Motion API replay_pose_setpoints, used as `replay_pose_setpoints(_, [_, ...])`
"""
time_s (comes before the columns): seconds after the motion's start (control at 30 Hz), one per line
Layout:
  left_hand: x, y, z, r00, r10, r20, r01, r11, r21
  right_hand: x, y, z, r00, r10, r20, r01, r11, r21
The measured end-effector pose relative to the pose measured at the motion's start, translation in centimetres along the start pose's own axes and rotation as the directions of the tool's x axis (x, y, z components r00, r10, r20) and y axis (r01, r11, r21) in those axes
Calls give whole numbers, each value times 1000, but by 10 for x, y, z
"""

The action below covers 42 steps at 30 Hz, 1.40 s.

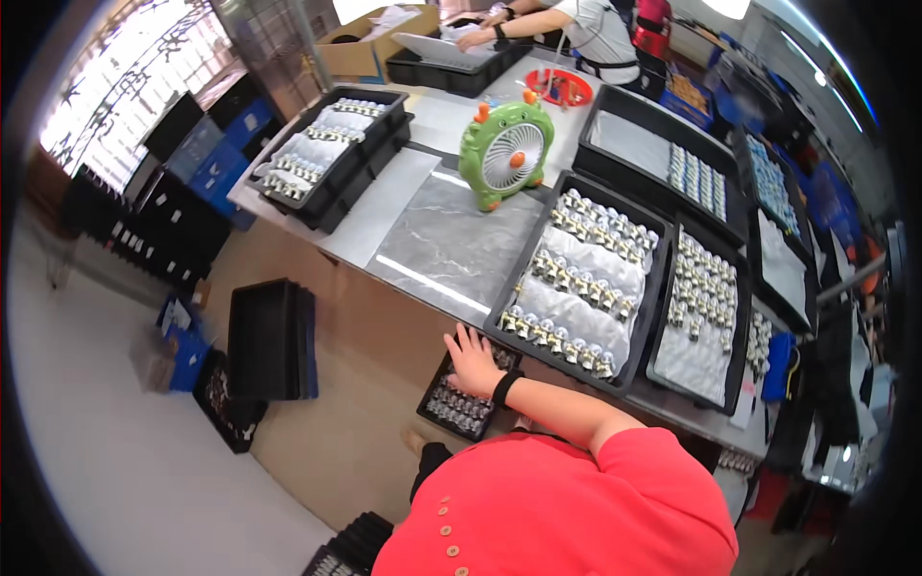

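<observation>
My right hand (473, 365), with a black band on its wrist, reaches left across my body beside the table's front edge. Its fingers are stretched and spread, and nothing shows in them. Below it is a black tray (451, 428) with rows of small clear-topped pieces (461, 407); I cannot tell whether the hand touches it. Just to the right on the table, a larger black tray (529, 252) bears rows of small silver-and-gold pieces (581, 280) with clear rounded tops, set on white sheets. My left hand is out of view.
A green fan (507, 154) stands on the table behind a grey marbled mat (442, 235). More filled black trays sit at left (331, 206) and right (738, 370). Empty-looking black trays (261, 341) stand on the floor. Across the table, a person handles a white sheet (447, 51).
</observation>
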<state>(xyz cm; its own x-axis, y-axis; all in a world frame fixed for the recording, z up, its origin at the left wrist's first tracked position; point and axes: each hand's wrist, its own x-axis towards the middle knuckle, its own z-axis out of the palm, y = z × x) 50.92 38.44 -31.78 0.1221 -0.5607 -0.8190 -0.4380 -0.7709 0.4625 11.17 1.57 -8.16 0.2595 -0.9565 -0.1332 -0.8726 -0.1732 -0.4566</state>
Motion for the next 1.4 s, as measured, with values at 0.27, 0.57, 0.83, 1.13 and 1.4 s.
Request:
replay_pose_setpoints(0.27, [-9,169,-208,987,-114,-113,88,973,-212,45,-14,39,899,437,-24,-434,897,81])
replay_pose_setpoints(0.57, [45,114,-363,971,-139,-196,96,972,-213,70,-24,36,805,583,-114,-591,804,-61])
replay_pose_setpoints(0.83, [85,66,-321,990,-132,-40,125,982,-145,72,-29,34,784,621,-31,-619,775,-124])
replay_pose_setpoints(1.13, [84,157,-326,999,-13,-41,11,999,-49,47,3,53,852,489,-188,-429,856,287])
replay_pose_setpoints(1.4, [85,104,-319,999,24,-45,-24,1000,20,-35,-5,40,720,676,155,193,-410,891])
